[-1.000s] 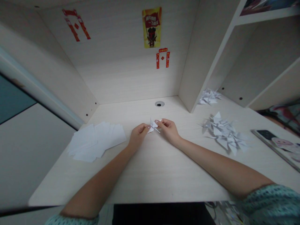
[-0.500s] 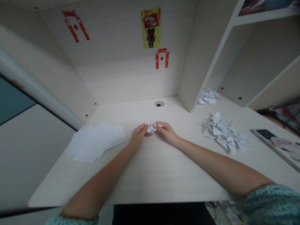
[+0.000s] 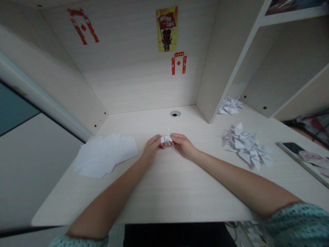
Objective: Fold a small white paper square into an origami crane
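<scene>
A small white origami crane [image 3: 166,139] is held between my two hands, just above the middle of the desk. My left hand [image 3: 153,144] pinches its left wing, while my right hand [image 3: 182,143] grips the wing on the other side. One thin point of the paper sticks up between them. To the left lies a spread stack of white paper sheets [image 3: 105,154]. On the right is a heap of folded paper cranes [image 3: 245,144].
A second pile of folded cranes [image 3: 230,105] sits behind the upright divider [image 3: 213,68]. At the right edge lies a phone [image 3: 303,157]. The back panel has a round cable hole [image 3: 175,114] in front of it, in the desk top [image 3: 164,192].
The crane's wings now lie more spread out between my fingers, and my right fingers have shifted slightly at its wing. The piles have not moved.
</scene>
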The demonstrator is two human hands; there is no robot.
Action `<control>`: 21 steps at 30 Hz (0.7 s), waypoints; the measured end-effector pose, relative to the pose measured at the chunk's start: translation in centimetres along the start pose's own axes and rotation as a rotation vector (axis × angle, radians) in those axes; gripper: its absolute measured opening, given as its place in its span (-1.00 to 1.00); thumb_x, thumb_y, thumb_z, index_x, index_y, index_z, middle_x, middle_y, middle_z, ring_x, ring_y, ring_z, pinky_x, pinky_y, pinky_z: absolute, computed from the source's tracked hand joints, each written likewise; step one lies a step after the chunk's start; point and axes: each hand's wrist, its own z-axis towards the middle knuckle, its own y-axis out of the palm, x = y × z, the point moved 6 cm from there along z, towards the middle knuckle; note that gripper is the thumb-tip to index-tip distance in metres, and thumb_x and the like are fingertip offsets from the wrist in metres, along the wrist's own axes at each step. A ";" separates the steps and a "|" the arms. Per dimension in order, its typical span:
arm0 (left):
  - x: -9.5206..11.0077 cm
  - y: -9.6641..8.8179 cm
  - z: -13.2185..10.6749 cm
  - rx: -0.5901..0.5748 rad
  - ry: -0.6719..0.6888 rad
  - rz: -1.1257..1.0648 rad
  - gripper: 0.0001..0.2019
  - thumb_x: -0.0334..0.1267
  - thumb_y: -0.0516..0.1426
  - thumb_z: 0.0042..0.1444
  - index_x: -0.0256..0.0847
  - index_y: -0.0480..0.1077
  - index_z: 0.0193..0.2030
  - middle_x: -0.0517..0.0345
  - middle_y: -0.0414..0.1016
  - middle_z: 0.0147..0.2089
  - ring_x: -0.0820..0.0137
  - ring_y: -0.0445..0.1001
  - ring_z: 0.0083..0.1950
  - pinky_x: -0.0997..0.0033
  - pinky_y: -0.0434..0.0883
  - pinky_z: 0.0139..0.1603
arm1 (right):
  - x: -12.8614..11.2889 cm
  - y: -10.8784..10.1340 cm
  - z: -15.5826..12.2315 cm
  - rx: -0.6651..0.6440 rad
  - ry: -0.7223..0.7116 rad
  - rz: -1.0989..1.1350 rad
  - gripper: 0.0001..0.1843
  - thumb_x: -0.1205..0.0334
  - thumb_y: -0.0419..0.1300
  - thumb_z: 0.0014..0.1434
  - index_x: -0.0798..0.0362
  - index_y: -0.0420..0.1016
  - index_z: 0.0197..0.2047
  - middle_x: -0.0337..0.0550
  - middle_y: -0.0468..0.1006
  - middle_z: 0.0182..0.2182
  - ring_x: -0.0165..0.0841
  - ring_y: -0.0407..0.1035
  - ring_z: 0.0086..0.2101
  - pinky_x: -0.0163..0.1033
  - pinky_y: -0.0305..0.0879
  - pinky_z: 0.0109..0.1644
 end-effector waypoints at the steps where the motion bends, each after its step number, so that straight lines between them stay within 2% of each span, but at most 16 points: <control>1: 0.0 0.0 0.0 0.004 0.001 -0.011 -0.68 0.00 0.15 -0.03 -0.23 0.25 -0.48 0.24 0.25 -0.52 0.51 0.22 -0.48 0.48 0.21 -0.40 | 0.0 0.1 0.0 -0.001 0.004 0.012 -0.63 -0.06 0.20 0.02 0.07 0.36 -0.56 -0.25 0.30 -0.58 -0.41 0.16 -0.49 -0.26 0.10 -0.31; 6: 0.0 -0.1 0.1 0.026 0.007 0.029 -0.65 0.06 0.13 -0.05 -0.22 0.25 -0.49 0.23 0.26 -0.53 0.49 0.23 -0.48 0.47 0.22 -0.41 | 0.0 0.0 0.0 0.009 0.014 0.017 -0.63 -0.07 0.22 -0.01 0.07 0.35 -0.57 -0.27 0.29 -0.59 -0.42 0.15 -0.50 -0.26 0.09 -0.33; 12: 0.1 -0.6 0.2 0.015 0.003 0.184 -0.57 0.15 0.09 -0.02 -0.24 0.31 -0.52 0.17 0.33 -0.56 0.45 0.31 -0.47 0.43 0.27 -0.36 | -0.3 -0.8 0.0 0.054 -0.051 -0.105 -0.60 -0.06 0.18 0.05 0.07 0.31 -0.61 -0.28 0.29 -0.60 -0.41 0.18 -0.48 -0.26 0.10 -0.29; 21: -0.2 -0.5 0.2 0.013 -0.052 0.015 -0.59 0.11 0.14 -0.02 -0.27 0.33 -0.49 0.24 0.27 -0.56 0.53 0.24 -0.51 0.48 0.20 -0.42 | 0.0 -0.3 0.0 -0.014 -0.041 -0.057 -0.63 -0.02 0.17 0.08 0.08 0.35 -0.58 -0.26 0.30 -0.60 -0.41 0.19 -0.47 -0.27 0.10 -0.29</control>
